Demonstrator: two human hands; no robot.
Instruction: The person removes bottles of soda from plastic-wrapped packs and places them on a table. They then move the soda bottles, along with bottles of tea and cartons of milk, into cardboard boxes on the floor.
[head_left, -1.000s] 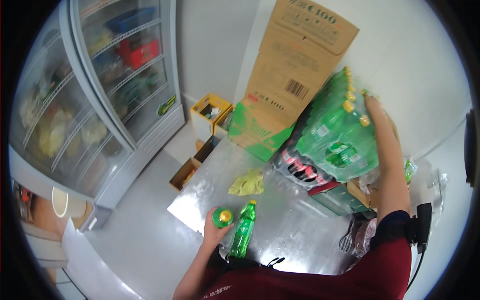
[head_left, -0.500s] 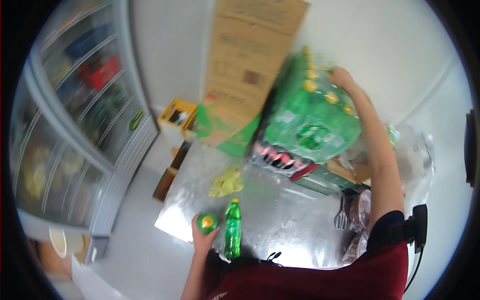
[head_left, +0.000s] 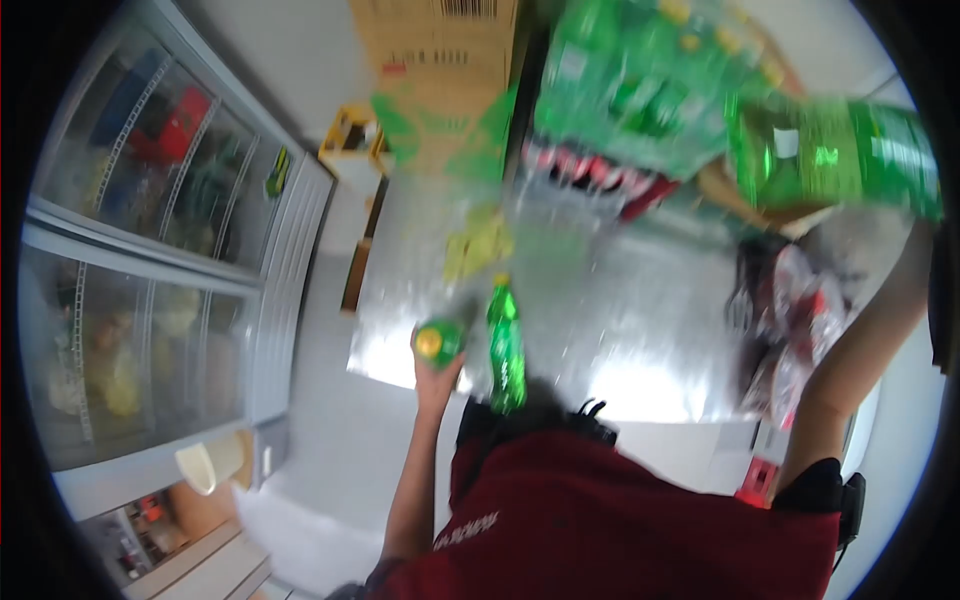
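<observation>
1. Clock as seen in the head view, 12 = top edge.
2. Left hand [head_left: 437, 372]: at 7 o'clock from view centre, by the near edge of the desk [head_left: 640, 290]. Fingers wrapped round a green bottle [head_left: 452, 340]. Cap faces the camera, leaning a bit to 9; long axis roughly along line of sight. Can't tell if its base touches the desk.
3. Second green bottle [head_left: 507, 350]: on its side on the desk, just beside the held one, at its 3 o'clock. Long axis 12–6, yellow cap at 12, base at 6 near the maroon shirt [head_left: 600, 490].
4. Right forearm [head_left: 865, 340]: runs up towards 1 o'clock, meeting a third green bottle [head_left: 825, 155] at its right end. That bottle is raised close to the camera, long axis about 9–3, right end dipping slightly. Can't tell which end has the cap.
5. Right hand: hidden at the bottle's right end, by the dark rim. Can't tell the finger state.
6. Wrapped pack of green bottles [head_left: 630, 85]: at 1 o'clock, above a red-labelled pack [head_left: 585, 178]. Cardboard box [head_left: 440, 65]: 12 o'clock.
7. Yellow cloth [head_left: 478, 245]: on desk, at 11 from the lying bottle's cap.
</observation>
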